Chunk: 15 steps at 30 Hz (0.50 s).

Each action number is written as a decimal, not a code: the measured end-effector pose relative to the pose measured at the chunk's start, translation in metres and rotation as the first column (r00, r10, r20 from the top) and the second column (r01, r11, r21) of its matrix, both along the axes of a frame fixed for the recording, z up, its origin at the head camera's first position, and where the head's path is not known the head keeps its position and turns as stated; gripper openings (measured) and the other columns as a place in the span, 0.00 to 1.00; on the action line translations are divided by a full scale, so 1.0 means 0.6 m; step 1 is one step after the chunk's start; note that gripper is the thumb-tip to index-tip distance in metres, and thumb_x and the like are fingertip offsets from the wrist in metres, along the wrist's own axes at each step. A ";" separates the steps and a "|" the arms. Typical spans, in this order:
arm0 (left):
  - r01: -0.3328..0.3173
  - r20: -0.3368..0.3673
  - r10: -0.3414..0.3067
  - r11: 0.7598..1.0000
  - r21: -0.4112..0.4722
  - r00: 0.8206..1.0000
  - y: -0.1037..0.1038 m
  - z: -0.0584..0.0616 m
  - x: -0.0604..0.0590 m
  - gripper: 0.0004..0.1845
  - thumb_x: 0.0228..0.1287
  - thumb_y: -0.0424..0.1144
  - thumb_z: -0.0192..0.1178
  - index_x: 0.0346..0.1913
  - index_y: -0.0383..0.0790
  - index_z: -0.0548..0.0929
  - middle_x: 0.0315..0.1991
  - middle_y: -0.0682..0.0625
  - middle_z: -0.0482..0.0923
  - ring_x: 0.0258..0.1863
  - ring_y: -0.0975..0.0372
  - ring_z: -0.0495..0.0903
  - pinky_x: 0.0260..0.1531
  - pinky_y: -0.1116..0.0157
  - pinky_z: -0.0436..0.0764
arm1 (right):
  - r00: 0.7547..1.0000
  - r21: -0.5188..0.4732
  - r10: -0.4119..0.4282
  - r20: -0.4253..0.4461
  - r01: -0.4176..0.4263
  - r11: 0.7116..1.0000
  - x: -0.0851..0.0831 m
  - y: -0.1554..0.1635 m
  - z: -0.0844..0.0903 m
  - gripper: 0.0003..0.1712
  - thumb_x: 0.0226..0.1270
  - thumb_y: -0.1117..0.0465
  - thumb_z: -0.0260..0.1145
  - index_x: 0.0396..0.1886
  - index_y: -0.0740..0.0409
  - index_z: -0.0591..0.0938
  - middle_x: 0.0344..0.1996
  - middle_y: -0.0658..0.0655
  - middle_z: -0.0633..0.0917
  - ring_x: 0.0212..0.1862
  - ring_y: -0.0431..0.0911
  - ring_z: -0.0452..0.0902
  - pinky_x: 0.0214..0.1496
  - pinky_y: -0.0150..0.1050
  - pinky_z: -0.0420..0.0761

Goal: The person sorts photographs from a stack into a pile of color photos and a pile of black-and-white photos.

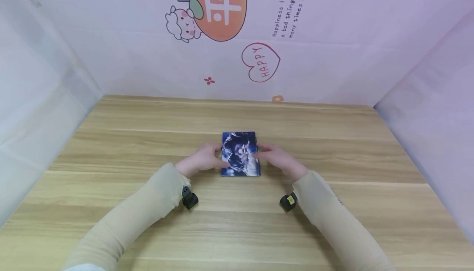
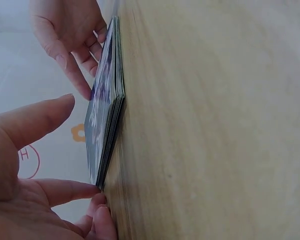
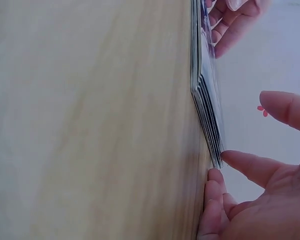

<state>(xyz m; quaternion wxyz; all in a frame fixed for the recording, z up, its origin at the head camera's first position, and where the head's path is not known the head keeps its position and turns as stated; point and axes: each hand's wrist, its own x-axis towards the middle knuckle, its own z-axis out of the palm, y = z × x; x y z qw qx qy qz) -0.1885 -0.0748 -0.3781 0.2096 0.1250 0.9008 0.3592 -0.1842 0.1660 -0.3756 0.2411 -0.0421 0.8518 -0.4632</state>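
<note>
- A stack of cards (image 1: pixel 240 154) with a dark blue picture on top lies flat near the middle of the wooden table (image 1: pixel 333 205).
- The left hand (image 1: pixel 201 160) touches its left edge with nearly straight fingers (image 2: pixel 65 190), gripping nothing.
- The right hand (image 1: pixel 278 159) touches the right edge likewise, fingers (image 3: pixel 247 165) relaxed.
- Pale walls with cartoon stickers (image 1: pixel 218 8) surround the table.

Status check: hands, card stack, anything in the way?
Left hand fingertips on the stack's left edge. Right hand fingertips on its right edge. Stack flat on table, cards slightly fanned. Nothing obstructing.
</note>
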 end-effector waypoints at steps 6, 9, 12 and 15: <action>-0.009 0.042 0.007 0.999 0.046 0.999 -0.001 -0.001 -0.001 0.44 0.55 0.43 0.67 0.71 0.31 0.57 0.70 0.35 0.58 0.65 0.46 0.65 0.66 0.48 0.64 | 1.000 0.007 -0.019 0.019 0.018 1.000 0.000 0.000 0.003 0.37 0.67 0.51 0.58 0.72 0.57 0.60 0.72 0.61 0.60 0.73 0.61 0.50 0.72 0.63 0.48; -0.020 0.066 0.016 0.998 0.067 0.998 -0.001 0.000 0.000 0.44 0.57 0.44 0.65 0.71 0.31 0.55 0.70 0.35 0.57 0.64 0.45 0.66 0.67 0.48 0.63 | 0.999 -0.015 -0.038 0.015 0.038 0.999 0.002 0.000 0.004 0.36 0.67 0.52 0.58 0.71 0.59 0.61 0.72 0.61 0.60 0.73 0.61 0.50 0.72 0.63 0.48; -0.031 0.057 0.026 0.995 0.097 0.998 -0.001 0.002 0.004 0.43 0.59 0.45 0.64 0.72 0.32 0.55 0.70 0.35 0.58 0.62 0.44 0.69 0.67 0.49 0.64 | 0.996 -0.050 -0.086 0.006 0.086 0.995 0.003 -0.001 0.005 0.34 0.68 0.53 0.57 0.71 0.59 0.61 0.71 0.62 0.62 0.72 0.61 0.52 0.72 0.63 0.49; -0.057 0.025 0.054 0.987 0.152 0.998 0.002 0.005 0.007 0.41 0.60 0.43 0.63 0.71 0.33 0.56 0.69 0.37 0.60 0.61 0.44 0.70 0.67 0.50 0.64 | 0.988 -0.151 -0.157 0.010 0.156 0.976 0.002 -0.003 0.004 0.33 0.69 0.58 0.56 0.71 0.62 0.61 0.68 0.66 0.65 0.69 0.60 0.59 0.72 0.57 0.57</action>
